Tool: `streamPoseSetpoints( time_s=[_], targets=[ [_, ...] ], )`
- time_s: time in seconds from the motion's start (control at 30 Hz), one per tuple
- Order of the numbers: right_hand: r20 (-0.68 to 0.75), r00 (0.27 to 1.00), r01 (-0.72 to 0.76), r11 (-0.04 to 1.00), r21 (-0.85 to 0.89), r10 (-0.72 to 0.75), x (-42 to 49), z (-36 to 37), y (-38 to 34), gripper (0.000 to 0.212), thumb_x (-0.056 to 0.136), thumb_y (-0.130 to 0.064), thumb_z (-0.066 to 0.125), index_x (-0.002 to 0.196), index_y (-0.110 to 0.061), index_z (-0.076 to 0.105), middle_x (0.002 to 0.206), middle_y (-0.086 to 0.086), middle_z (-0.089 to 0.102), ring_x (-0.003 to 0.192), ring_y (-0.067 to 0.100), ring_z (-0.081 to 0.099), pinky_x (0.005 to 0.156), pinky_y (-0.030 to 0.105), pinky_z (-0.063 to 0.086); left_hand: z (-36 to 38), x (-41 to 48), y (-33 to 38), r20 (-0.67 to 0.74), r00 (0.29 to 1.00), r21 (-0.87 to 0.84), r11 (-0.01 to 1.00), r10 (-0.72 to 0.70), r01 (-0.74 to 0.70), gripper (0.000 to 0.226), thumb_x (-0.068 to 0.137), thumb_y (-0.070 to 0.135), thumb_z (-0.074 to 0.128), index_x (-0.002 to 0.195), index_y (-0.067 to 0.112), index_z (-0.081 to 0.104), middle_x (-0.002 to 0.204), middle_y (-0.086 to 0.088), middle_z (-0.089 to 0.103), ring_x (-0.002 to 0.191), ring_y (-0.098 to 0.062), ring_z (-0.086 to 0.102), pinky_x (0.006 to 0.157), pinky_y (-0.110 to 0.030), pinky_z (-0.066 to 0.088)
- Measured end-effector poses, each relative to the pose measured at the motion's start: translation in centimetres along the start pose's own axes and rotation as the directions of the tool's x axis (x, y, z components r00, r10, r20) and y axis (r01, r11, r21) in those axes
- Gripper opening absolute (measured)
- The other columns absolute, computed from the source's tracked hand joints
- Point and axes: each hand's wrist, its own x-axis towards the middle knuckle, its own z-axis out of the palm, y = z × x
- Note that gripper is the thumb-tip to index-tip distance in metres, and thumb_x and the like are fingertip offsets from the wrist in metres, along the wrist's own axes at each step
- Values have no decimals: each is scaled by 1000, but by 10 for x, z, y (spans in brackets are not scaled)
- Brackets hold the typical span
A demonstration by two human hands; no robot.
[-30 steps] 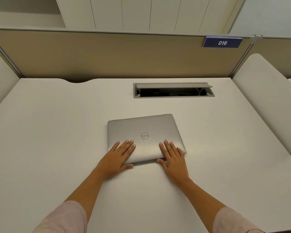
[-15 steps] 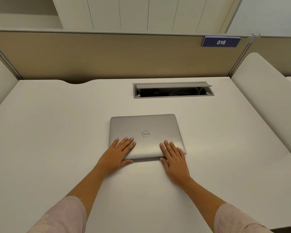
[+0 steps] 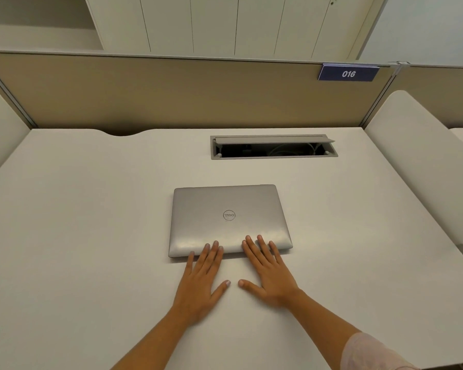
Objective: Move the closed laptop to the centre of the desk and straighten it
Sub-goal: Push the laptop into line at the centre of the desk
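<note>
A closed silver laptop (image 3: 229, 217) lies flat near the middle of the white desk (image 3: 91, 236), its edges roughly square to the desk. My left hand (image 3: 202, 284) rests flat on the desk with fingers spread, only the fingertips lying on the laptop's near edge. My right hand (image 3: 269, 273) lies flat beside it, its fingertips also on the near edge of the lid. Neither hand grips anything.
An open cable box (image 3: 273, 148) is set into the desk behind the laptop. A beige partition (image 3: 171, 94) with a blue "016" sign (image 3: 348, 73) closes the back. White side panels (image 3: 422, 161) stand at left and right.
Both hands slid back toward me and closer together, from lying on the lid to touching only its near edge. The laptop's slight tilt has gone and it now lies straighter.
</note>
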Motion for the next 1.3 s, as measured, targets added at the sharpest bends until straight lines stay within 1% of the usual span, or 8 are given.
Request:
streamPoseSetpoints(
  time_s=[0.07,0.17,0.47,0.7,0.9,1.07,1.2,1.3],
  targets=[
    [7,1000,0,1000,0,0,0,-1,0,88,94,-72,31,158,-22,-3,167,-8,-7,154,19,-8,121,44,0,0,1,-1,0,1000,-18,999,-31,31,77,98,57,34,158,17,5,167,0,3,153,-18,0,120,-46,3],
    [15,1000,-6,1000,-4,6,1,-2,-1,89,94,-72,31,158,-22,-4,167,-8,-8,154,19,-9,121,44,1,2,1,-2,11,1000,-36,999,-27,28,77,98,58,34,158,19,4,167,1,2,153,-17,0,120,-46,2],
    [48,999,-21,1000,-7,21,1,-2,-1,90,93,-75,28,157,-24,-9,166,-5,-13,153,18,-14,121,42,-3,4,3,-4,13,1000,-57,998,-23,24,78,98,61,31,158,21,2,167,3,-1,153,-16,-1,120,-44,0],
    [60,998,-19,1000,-1,19,10,-7,5,91,92,-77,28,157,-25,-8,166,-7,-12,153,17,-14,121,43,-2,1,11,-8,42,999,-49,999,-16,18,81,96,66,29,157,22,-1,166,3,-1,152,-13,-2,120,-43,-1],
    [61,998,-30,1000,-5,30,15,-8,5,93,90,-78,29,157,-26,-9,166,-8,-13,153,17,-13,122,42,-4,-4,16,-11,37,999,-44,999,1,0,83,95,69,27,157,21,-2,166,4,-5,151,-10,-10,120,-42,-4],
    [65,997,-33,999,-9,33,16,-8,4,93,90,-78,29,157,-26,-9,166,-8,-13,153,17,-13,122,42,-4,-5,17,-11,36,999,-43,999,2,0,84,95,68,28,157,21,-2,166,3,-5,151,-10,-11,120,-42,-5],
    [56,998,-43,999,-1,43,14,-8,2,92,92,-77,29,157,-25,-11,165,-8,-16,152,17,-15,122,38,-10,-5,16,-10,58,998,-12,1000,-6,7,84,95,69,24,156,21,-7,166,4,-10,150,-10,-14,121,-43,-6],
    [44,998,-51,999,19,50,8,-7,0,89,95,-73,26,156,-23,-13,165,-6,-17,152,16,-16,122,34,-13,-5,11,-7,61,998,-15,1000,-19,20,82,96,67,23,157,19,-4,166,2,-8,151,-11,-13,121,-44,-5]
  ],
)
